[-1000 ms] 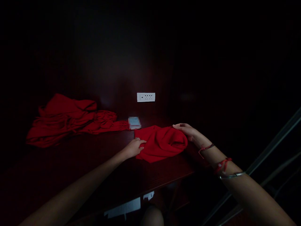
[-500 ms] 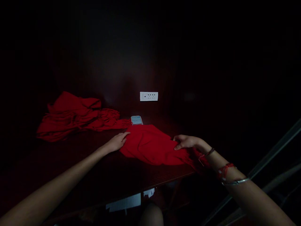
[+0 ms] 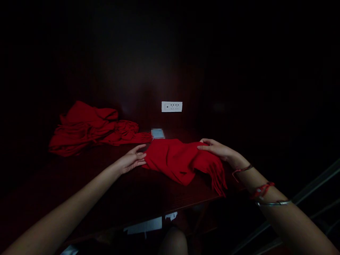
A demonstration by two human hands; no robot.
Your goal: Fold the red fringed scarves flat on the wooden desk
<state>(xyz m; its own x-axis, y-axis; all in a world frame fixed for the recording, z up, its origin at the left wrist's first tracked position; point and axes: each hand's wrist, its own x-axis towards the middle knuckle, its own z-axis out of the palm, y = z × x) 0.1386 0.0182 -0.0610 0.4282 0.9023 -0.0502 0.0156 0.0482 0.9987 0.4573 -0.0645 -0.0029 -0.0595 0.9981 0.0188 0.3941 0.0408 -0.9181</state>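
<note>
A red fringed scarf (image 3: pixel 172 159) lies loosely folded on the dark table, its tassels hanging toward the front edge at the right. My right hand (image 3: pixel 217 148) grips its upper right part, with the thumb on top and the fingers behind the cloth. At the scarf's left edge, my left hand (image 3: pixel 131 160) holds the cloth between the thumb and the lower fingers; the index finger stretches out apart from it. A heap of similar red fringed cloth (image 3: pixel 87 127) rests farther left, untouched.
Behind the scarf lies a phone (image 3: pixel 157 133), its screen blurred. A white socket panel (image 3: pixel 171 107) is on the dark back wall. Below the table's front edge (image 3: pixel 186 204) are white papers (image 3: pixel 146 225) and my knee (image 3: pixel 174 242). Pale bars (image 3: pixel 313 184) stand at the right.
My right hand has moved up and lifted the scarf's right end back, so the tassels now show in front. My left hand has turned, its fingers now at the scarf's left edge.
</note>
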